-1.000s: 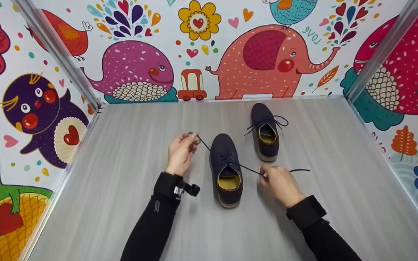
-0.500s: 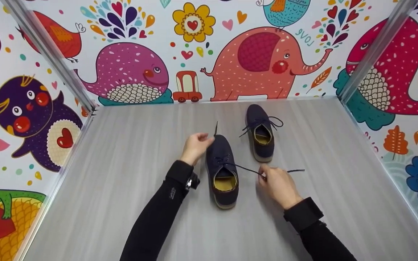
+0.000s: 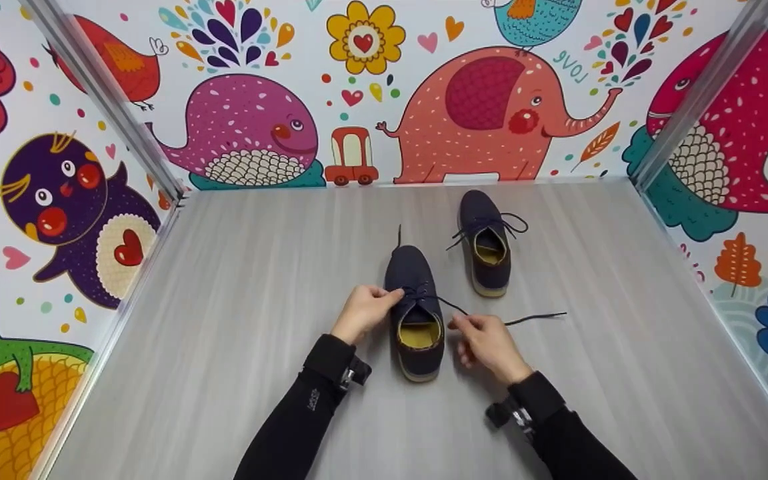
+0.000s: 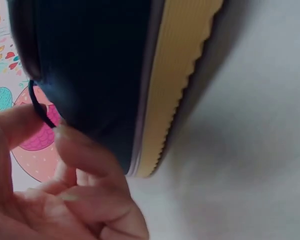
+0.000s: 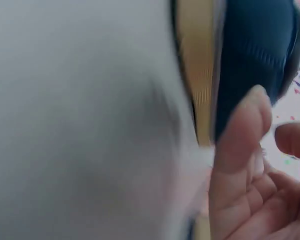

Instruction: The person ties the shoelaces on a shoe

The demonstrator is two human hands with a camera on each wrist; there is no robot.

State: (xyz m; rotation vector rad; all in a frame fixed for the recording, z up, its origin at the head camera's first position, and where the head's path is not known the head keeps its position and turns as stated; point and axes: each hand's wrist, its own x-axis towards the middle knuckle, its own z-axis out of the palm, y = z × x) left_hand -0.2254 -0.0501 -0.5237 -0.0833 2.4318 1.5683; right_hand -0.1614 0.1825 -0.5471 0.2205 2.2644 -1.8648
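Observation:
A dark navy lace-up shoe (image 3: 409, 267) stands on the grey floor between the hands, toe pointing away. At the left of its lacing, my left hand (image 3: 364, 310) pinches a dark shoelace (image 4: 38, 106) between thumb and finger, close against the upper. My right hand (image 3: 489, 343) is beside the shoe's right side, thumb and forefinger apart in the right wrist view with nothing between them. The right lace end (image 3: 536, 317) passes behind that hand and trails out over the floor. Past the toe, the left lace end (image 3: 399, 235) sticks out.
A matching shoe (image 3: 477, 208) with a tied bow stands farther back to the right. Walls printed with cartoon animals (image 3: 484, 127) edge the grey wood-look floor (image 3: 237, 287) at the back and both sides.
The left hand has left the far lace end by the toe and come back to the lacing. The right hand has let go of its lace and moved nearer the shoe.

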